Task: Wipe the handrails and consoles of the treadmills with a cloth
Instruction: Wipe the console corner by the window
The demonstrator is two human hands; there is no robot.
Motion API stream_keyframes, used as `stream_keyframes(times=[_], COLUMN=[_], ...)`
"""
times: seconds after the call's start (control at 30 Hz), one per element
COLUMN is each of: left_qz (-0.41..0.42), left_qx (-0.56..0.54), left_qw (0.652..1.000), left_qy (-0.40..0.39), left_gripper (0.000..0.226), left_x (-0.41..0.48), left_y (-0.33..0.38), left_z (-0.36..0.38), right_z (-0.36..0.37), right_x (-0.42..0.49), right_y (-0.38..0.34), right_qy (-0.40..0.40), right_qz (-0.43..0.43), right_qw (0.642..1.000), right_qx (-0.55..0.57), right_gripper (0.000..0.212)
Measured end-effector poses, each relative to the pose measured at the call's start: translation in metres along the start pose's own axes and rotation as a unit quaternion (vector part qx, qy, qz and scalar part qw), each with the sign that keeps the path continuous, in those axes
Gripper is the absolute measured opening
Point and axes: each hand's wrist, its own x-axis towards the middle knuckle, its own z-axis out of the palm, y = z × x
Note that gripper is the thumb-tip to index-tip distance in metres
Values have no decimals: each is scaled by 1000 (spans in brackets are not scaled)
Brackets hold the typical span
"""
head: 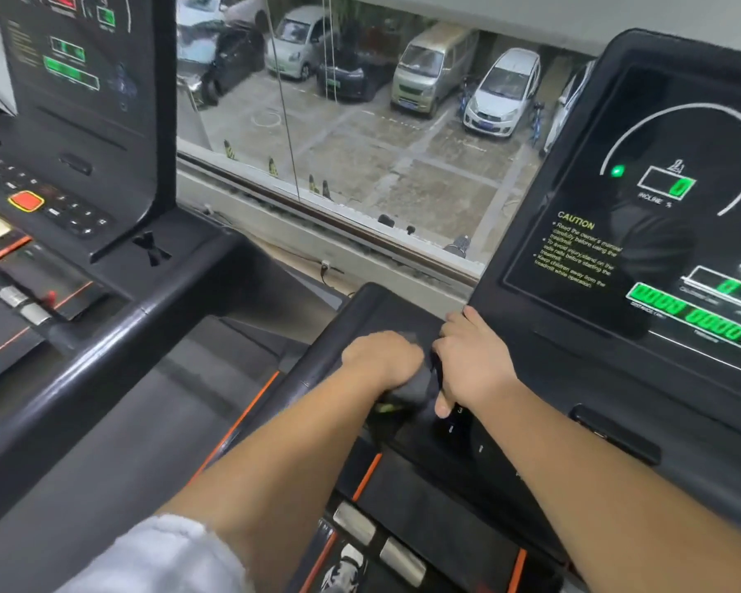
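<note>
While your left hand (381, 357) curls down over the dark cloth (416, 389) and grips it, your right hand (473, 357) lies just right of it, knuckles bent, thumb pointing toward you; whether it also pinches the cloth you cannot tell. The cloth sits between both hands on the near left corner of the right console (552, 378), where the handrail (311, 370) meets it. Farther right, its screen (659, 207) glows green. Far left stands a second console (82, 122) with a red button (25, 201); between them, a window (360, 164) shows parked cars (501, 92)
</note>
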Motion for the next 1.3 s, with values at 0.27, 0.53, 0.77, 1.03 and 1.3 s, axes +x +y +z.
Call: stream_keyframes(times=[0.27, 0.53, 0.77, 1.03, 1.3], left_qz=[96, 82, 234, 231, -37], left_qx=[-102, -28, 149, 103, -87], left_qw=[989, 948, 949, 948, 970], left_qy=[-37, 307, 152, 191, 226], left_gripper=[15, 33, 77, 70, 48], left_x=[-30, -37, 11, 33, -53], left_y=[-16, -59, -53, -52, -124], left_z=[-3, -35, 11, -3, 17], right_z=[-9, -12, -12, -7, -1], right_x=[-2, 2, 7, 19, -8], right_y=[-6, 3, 9, 8, -32], right_qy=[-24, -20, -43, -94, -19], right_qz=[15, 13, 12, 19, 19], right_qw=[999, 997, 997, 994, 993], right_qx=[-14, -67, -61, -45, 115], right_gripper=[83, 107, 110, 114, 57])
